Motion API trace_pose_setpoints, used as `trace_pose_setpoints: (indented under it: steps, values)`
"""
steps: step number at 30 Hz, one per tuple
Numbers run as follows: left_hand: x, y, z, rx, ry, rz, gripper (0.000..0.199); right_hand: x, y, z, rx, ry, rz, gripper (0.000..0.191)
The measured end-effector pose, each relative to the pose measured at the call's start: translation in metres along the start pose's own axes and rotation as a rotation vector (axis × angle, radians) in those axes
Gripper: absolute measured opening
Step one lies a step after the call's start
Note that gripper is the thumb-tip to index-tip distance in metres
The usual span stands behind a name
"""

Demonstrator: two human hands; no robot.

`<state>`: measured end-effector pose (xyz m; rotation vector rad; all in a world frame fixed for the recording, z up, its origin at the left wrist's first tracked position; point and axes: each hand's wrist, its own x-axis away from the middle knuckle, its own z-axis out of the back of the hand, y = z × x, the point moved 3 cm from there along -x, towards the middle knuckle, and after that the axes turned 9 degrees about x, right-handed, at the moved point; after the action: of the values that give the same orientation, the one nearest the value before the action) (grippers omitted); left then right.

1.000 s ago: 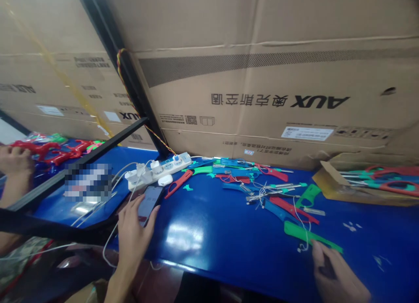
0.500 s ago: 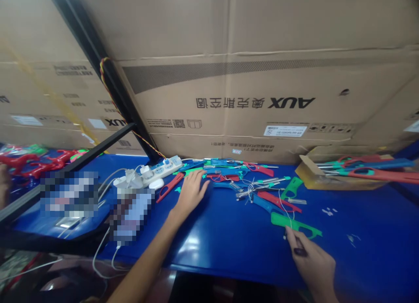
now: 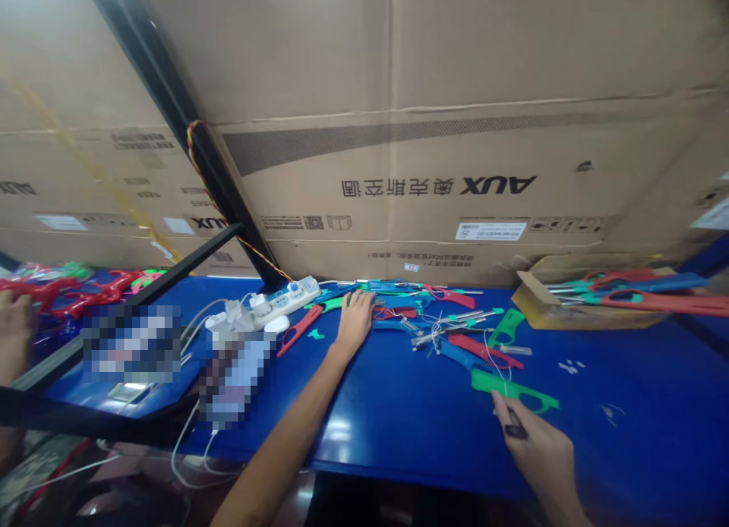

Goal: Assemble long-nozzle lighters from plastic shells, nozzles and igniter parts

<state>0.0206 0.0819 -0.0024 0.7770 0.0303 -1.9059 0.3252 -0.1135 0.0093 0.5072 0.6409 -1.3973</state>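
My left hand (image 3: pixel 356 320) reaches into the back of the loose pile, its fingers bent and close together over the lighter parts. What its fingertips grip is hidden. A green lighter handle (image 3: pixel 333 304) lies just left of it, and red and blue gas-lighter parts are on its right. My right hand (image 3: pixel 538 443) is closed round a short, dark, pen-like tool (image 3: pixel 515 430). A thin white cord (image 3: pixel 502 371) reaches its fingertips. Right beyond these lies a green lighter casing (image 3: pixel 512 390), near a blue one (image 3: pixel 459 354) and a red one (image 3: pixel 485 350).
An open carton (image 3: pixel 592 318) of long lighters stands at back right. On the left are a power strip (image 3: pixel 285 303), cables, a blurred-out phone (image 3: pixel 236 379) and a black metal frame (image 3: pixel 187 272). Another person's hand (image 3: pixel 12 329) is at far left. Large cardboard boxes (image 3: pixel 399 64) form the back.
My left hand has moved right and farther into the pile, and its spread fingers have drawn together. My right hand stays almost in place with the dark tool. The view has shifted slightly.
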Motion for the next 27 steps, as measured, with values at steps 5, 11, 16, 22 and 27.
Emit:
trace_pose_setpoints:
  steps: [5, 11, 16, 22, 27]
  values:
    - [-0.0007, -0.0038, -0.0061, -0.012, -0.028, 0.025, 0.027, 0.0036, 0.0034, -0.0066, 0.058, 0.030, -0.026, 0.051]
    - [-0.0014, -0.0040, -0.0075, -0.015, -0.065, 0.047, 0.024, 0.0005, 0.0018, -0.0048, 0.152, 0.034, -0.081, 0.052]
    - [-0.0012, -0.0056, -0.0085, -0.035, -0.055, 0.063, 0.023, 0.0028, 0.0037, -0.0057, 0.155, 0.038, -0.104, 0.051]
    - [-0.0017, -0.0071, -0.0053, 0.004, -0.009, 0.058, 0.020, 0.0062, 0.0065, -0.0084, 0.118, 0.026, -0.108, 0.047]
    - [-0.0005, -0.0058, 0.0007, 0.104, 0.066, 0.034, 0.019, 0.0029, 0.0023, -0.0041, 0.085, 0.082, -0.022, 0.043]
